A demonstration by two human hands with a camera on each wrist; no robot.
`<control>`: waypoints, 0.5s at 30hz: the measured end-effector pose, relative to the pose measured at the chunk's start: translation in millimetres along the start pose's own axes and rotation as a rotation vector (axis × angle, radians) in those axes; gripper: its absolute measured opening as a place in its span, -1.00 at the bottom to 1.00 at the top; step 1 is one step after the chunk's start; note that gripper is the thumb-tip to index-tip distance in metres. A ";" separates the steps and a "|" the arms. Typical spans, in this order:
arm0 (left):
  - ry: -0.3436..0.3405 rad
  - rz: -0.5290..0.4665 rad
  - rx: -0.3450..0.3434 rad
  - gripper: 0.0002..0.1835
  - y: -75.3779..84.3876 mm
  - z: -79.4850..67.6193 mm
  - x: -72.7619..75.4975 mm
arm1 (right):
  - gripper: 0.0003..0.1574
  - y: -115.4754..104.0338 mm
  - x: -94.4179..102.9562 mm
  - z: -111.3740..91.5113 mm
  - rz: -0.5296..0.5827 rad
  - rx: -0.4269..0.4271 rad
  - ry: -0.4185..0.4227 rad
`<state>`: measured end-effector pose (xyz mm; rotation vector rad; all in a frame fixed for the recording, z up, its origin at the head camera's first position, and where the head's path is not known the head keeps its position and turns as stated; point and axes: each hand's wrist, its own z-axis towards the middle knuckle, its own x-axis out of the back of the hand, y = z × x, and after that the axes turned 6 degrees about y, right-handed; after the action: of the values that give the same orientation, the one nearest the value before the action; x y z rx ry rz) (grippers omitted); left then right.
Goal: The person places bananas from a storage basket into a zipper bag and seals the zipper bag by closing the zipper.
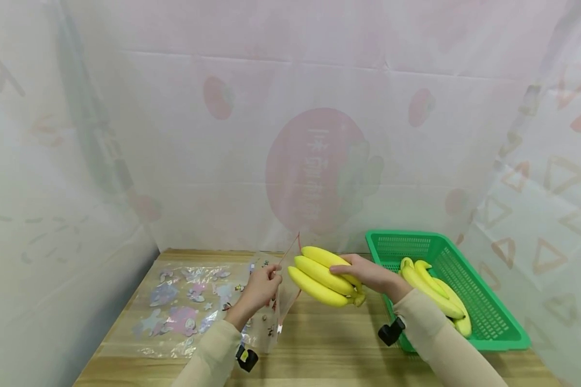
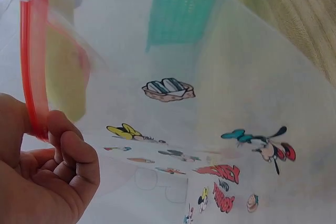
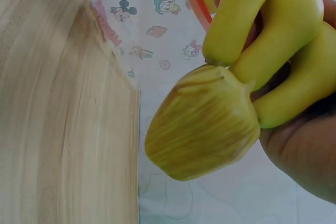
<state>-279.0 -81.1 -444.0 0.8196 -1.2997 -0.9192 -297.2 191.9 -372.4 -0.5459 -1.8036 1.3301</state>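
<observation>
My right hand [image 1: 368,273] grips a bunch of yellow bananas [image 1: 321,274] by its side, thumb across the top, tips pointing left. In the right wrist view the bunch's thick stem end [image 3: 202,124] faces the camera. My left hand [image 1: 262,284] pinches the red zip edge [image 2: 34,61] of a clear zip bag [image 2: 210,77] printed with cartoon figures. The bag's mouth is spread toward the bananas, whose tips overlap it in the head view. Through the film in the left wrist view, a banana [image 2: 65,77] shows pale and blurred.
A green plastic basket [image 1: 494,301] stands at the right with more bananas [image 1: 436,293] inside. Flat on the left of the wooden table [image 1: 329,349] lies another clear bag [image 1: 179,312] with pastel prints. A printed white curtain [image 1: 252,134] hangs behind.
</observation>
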 end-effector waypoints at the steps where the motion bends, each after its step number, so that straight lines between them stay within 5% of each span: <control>1: 0.006 0.006 -0.009 -0.58 -0.2 0.3 0.2 | -0.42 -0.6 -0.6 0.2 -0.003 -0.005 0.000; 15: 0.021 -0.020 -0.070 -0.69 1.0 -2.9 2.0 | -0.42 2.8 -6.9 2.3 -0.094 0.001 -0.078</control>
<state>-275.9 -82.5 -442.6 0.7870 -1.2359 -0.9644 -295.4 186.5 -377.7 -0.4089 -1.8679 1.3038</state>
